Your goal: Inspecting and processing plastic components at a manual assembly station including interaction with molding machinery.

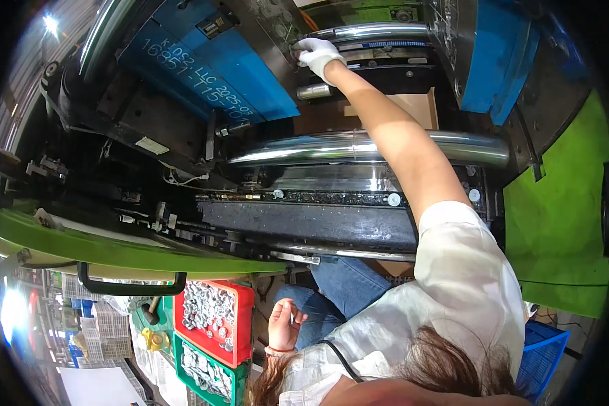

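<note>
Steel-faced blue block [267, 30] at upper middle, inside machine, left of second blue block [497, 61]. Right hand [318, 55], white-gloved, at steel face's edge; fingers bent, cannot tell whether gripping anything. Forearm crosses above polished bar [304, 150]. Left hand [285, 323], bare, near jeans [352, 284]; fingers loosely curled, contents cannot be told. Farther left: red tray [244, 318] and green tray [241, 382], both bearing silvery pieces [206, 308]; black handle [132, 289] on green panel [189, 262].

Right hand [318, 55], gloved; left hand [286, 326], bare: two hands. Red tray [244, 312], green tray [238, 386]: two trays. Black handle [132, 289]: one.
</note>
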{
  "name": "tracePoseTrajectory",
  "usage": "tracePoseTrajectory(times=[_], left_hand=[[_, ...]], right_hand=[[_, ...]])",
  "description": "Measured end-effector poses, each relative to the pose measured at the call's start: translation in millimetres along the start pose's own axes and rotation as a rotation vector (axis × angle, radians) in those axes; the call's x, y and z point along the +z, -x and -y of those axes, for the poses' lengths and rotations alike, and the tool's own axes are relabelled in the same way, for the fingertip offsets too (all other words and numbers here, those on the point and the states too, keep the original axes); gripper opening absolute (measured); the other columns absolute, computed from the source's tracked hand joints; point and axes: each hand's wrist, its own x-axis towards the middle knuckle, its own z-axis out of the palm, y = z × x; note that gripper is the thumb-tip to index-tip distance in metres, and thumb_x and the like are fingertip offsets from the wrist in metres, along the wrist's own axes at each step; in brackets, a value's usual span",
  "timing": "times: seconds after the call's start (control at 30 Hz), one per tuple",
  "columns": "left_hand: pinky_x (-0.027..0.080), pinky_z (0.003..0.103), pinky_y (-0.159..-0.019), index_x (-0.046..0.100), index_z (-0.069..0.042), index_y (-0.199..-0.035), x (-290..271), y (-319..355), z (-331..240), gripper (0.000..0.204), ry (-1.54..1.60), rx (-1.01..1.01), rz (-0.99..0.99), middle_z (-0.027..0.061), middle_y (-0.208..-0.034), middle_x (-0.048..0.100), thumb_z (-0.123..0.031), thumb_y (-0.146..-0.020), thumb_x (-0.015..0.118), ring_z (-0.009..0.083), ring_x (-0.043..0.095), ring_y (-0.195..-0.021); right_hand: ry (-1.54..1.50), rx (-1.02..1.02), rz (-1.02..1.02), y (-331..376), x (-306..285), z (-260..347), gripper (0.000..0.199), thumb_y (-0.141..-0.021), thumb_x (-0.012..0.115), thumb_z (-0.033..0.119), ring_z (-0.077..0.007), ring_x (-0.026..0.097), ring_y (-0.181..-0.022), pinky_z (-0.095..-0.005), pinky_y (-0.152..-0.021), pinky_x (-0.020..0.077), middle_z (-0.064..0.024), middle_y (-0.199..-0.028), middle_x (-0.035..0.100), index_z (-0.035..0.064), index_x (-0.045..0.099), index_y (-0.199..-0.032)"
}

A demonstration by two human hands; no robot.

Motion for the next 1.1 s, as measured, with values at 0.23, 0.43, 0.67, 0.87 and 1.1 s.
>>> tracePoseTrajectory(times=[0.23,0.43,0.67,0.87,1.1], left_hand=[[0.05,0.033,-0.07,0.055,-0.009,-0.104,-0.1,-4.1,1.6,0.015,0.001,-0.023,-0.001,-0.0004,-0.071,0.046,-0.021,-0.096,0.053,0.0129,0.046,-0.063],[0.05,0.032,-0.066,0.055,-0.009,-0.104,10.1,-11.9,-0.8,0.015,-0.032,-0.033,0.023,-0.0005,-0.073,0.047,-0.022,-0.097,0.052,0.0117,0.044,-0.059],[0.046,0.024,-0.049,0.054,-0.007,-0.109,61.8,-25.9,-44.1,0.021,-0.364,0.166,0.029,0.0,-0.073,0.049,-0.024,-0.099,0.046,0.0082,0.044,-0.053],[0.049,0.026,-0.071,0.018,-0.007,-0.147,117.4,-44.6,-101.0,0.064,-0.439,0.531,0.16,0.0052,-0.103,0.05,0.003,-0.091,0.046,0.0101,0.051,-0.08],[0.052,0.028,-0.082,0.033,-0.003,-0.135,161.9,-53.3,-125.4,0.054,-0.233,0.642,0.115,0.0104,-0.103,0.061,0.0,-0.088,0.06,0.015,0.062,-0.092]], right_hand=[[0.167,-0.06,-0.025,-4.0,-0.8,-1.4,0.027,-0.081,0.059,0.014,-0.0231,0.066,-0.09,-0.0315,-0.083,0.0504,-0.0105,-0.1,0.069,0.0111,0.068,-0.107],[0.306,-0.201,0.036,5.8,-5.7,-4.3,0.032,-0.084,0.056,0.022,-0.0293,0.059,-0.104,-0.035,-0.093,0.0455,-0.0133,-0.111,0.064,0.0134,0.065,-0.113],[0.275,-0.209,-0.327,35.7,-15.7,57.9,0.03,-0.087,0.054,0.019,-0.0274,0.062,-0.097,-0.0345,-0.086,0.0483,-0.0119,-0.109,0.065,0.0079,0.063,-0.113],[0.076,-0.299,0.677,179.8,10.6,140.9,0.027,-0.091,0.059,0.024,-0.0098,0.058,-0.082,-0.0245,-0.072,0.0481,-0.0045,-0.098,0.066,0.0067,0.063,-0.112],[-0.096,0.093,0.988,243.2,16.2,162.6,0.028,-0.085,0.069,0.026,-0.0085,0.056,-0.081,-0.0247,-0.074,0.047,-0.0026,-0.089,0.063,0.0031,0.063,-0.101]])
